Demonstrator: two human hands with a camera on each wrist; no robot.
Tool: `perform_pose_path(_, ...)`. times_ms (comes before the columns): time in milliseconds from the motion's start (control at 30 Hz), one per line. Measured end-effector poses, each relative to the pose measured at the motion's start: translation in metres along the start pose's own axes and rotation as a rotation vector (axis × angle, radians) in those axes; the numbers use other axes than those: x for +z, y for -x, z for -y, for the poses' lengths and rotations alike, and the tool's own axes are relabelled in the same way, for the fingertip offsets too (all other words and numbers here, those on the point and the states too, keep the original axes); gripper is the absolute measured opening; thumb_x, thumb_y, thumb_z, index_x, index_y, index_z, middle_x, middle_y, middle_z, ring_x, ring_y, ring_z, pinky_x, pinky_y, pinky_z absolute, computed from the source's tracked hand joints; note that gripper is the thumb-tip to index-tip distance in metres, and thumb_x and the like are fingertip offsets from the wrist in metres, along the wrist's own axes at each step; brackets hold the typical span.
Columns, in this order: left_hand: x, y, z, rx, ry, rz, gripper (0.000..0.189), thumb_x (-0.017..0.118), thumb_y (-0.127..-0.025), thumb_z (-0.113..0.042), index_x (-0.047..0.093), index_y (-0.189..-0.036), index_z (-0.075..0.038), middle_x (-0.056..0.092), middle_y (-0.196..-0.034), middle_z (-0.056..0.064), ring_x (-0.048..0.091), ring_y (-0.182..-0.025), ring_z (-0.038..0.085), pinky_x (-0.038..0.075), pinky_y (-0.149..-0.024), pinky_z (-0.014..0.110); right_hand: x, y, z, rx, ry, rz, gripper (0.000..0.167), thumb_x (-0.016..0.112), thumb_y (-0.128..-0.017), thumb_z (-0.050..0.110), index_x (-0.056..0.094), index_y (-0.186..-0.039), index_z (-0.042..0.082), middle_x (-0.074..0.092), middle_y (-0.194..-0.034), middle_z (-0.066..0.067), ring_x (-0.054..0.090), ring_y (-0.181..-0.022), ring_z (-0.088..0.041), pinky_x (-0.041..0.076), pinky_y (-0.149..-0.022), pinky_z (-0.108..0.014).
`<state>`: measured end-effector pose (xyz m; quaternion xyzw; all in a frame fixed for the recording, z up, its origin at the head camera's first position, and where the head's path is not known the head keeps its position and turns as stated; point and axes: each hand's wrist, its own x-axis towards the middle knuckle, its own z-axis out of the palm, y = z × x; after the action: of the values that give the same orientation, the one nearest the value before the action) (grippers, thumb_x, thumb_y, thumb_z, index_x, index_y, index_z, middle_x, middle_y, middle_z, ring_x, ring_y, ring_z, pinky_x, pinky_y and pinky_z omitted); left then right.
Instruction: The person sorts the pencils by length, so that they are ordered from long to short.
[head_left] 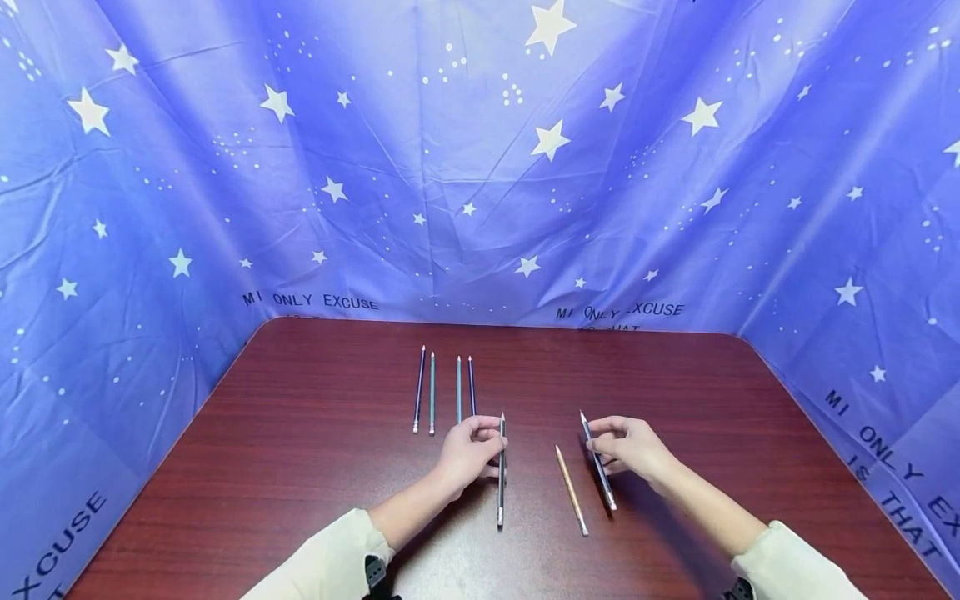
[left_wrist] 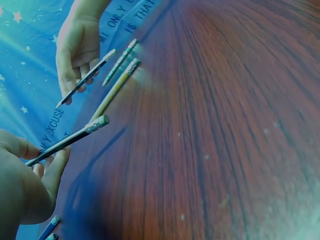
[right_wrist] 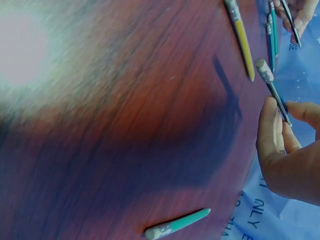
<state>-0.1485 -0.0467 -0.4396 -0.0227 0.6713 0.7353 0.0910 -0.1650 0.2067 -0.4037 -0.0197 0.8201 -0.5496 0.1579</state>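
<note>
the left hand (head_left: 468,450) pinches a black pencil (head_left: 502,492) between thumb and fingers, and the right hand (head_left: 633,446) does the same with a dark pencil (head_left: 602,475). both pencils are lifted over the near half of the desk (head_left: 300,517), their shadows lying apart from them.

the step in hand looks like steering 1 pencil per hand. to do it well, i would keep each pinch light and near the middle so neither end dips, turn the wrist rather than roll the pencil, and bring the eraser end down gently before letting go. the fingers should stay clear of the yellow pencil (head_left: 572,490), which rests on the desk between the hands and could be knocked askew.

the black pencil points its tip away from the person, its long axis nearly straight fore and aft. the dark pencil also points away, but its axis slants, tip to the left and eraser nearer and to the right; the yellow pencil slants much alike. farther off, the left pair of pencils (head_left: 432,396) and the right pair of pencils (head_left: 459,392) point away too, roughly parallel. a green pencil (right_wrist: 185,222) lies on the desk in the right wrist view.
</note>
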Motion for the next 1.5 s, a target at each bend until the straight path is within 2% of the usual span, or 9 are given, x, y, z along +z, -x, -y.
perform_pose_path(467, 0.002, 0.000, -0.006, -0.013, 0.054, -0.047, 0.040, 0.062, -0.083, -0.003, 0.052, -0.121, 0.006, 0.058, -0.087, 0.001, 0.055, -0.061, 0.008, 0.059, -0.060, 0.030, 0.012, -0.003, 0.011, -0.032, -0.084, 0.054, 0.050, 0.064, -0.084, 0.008, 0.046, -0.124, -0.016, 0.066, -0.082, -0.001, 0.060, -0.066, -0.011, 0.057, -0.062, -0.026)
perform_pose_path(733, 0.001, 0.002, -0.007, -0.015, 0.060, -0.058, 0.041, 0.062, -0.084, -0.004, 0.051, -0.123, 0.005, 0.058, -0.090, 0.001, 0.054, -0.061, 0.008, 0.059, -0.061, 0.031, 0.018, -0.007, 0.011, -0.021, -0.102, 0.043, 0.049, 0.064, -0.083, 0.008, 0.047, -0.123, -0.014, 0.069, -0.085, -0.003, 0.062, -0.067, -0.011, 0.057, -0.064, -0.028)
perform_pose_path(1500, 0.003, 0.003, -0.008, -0.021, 0.063, -0.045, 0.042, 0.063, -0.084, -0.006, 0.051, -0.122, 0.006, 0.060, -0.090, 0.001, 0.058, -0.062, 0.009, 0.059, -0.063, 0.033, 0.039, -0.005, 0.015, -0.025, -0.151, 0.094, 0.049, 0.064, -0.084, 0.009, 0.046, -0.124, -0.013, 0.062, -0.079, 0.003, 0.059, -0.065, -0.010, 0.056, -0.062, -0.026)
